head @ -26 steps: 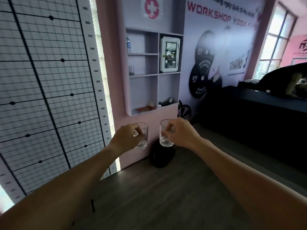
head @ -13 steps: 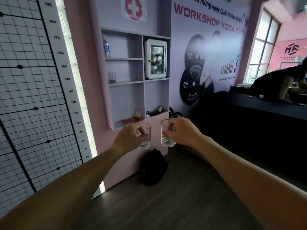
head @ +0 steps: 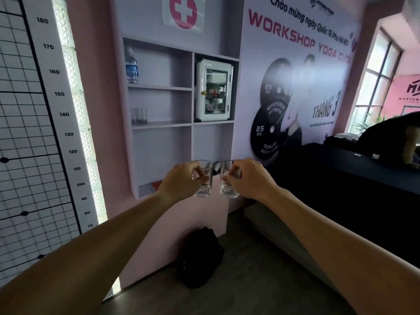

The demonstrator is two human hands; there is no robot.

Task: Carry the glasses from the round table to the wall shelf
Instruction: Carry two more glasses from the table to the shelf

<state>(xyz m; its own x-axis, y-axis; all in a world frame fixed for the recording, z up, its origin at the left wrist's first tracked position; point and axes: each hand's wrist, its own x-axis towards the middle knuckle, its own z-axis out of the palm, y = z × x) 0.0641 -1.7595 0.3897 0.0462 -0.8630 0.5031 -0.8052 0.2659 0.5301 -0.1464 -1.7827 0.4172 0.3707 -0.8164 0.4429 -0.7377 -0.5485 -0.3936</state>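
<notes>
Lilac wall shelf (head: pixel 159 123) stands just ahead (two glasses (head: pixel 139 115) already inside). Left hand (head: pixel 181 183) grips one tumbler (head: pixel 203 179), right hand (head: pixel 246 179) another (head: pixel 228 183), fingers closed; next, lift both onto a shelf board.

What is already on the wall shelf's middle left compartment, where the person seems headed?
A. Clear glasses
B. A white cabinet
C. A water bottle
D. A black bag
A: clear glasses stand in the middle left compartment of the wall shelf; the water bottle is one level higher.
</notes>
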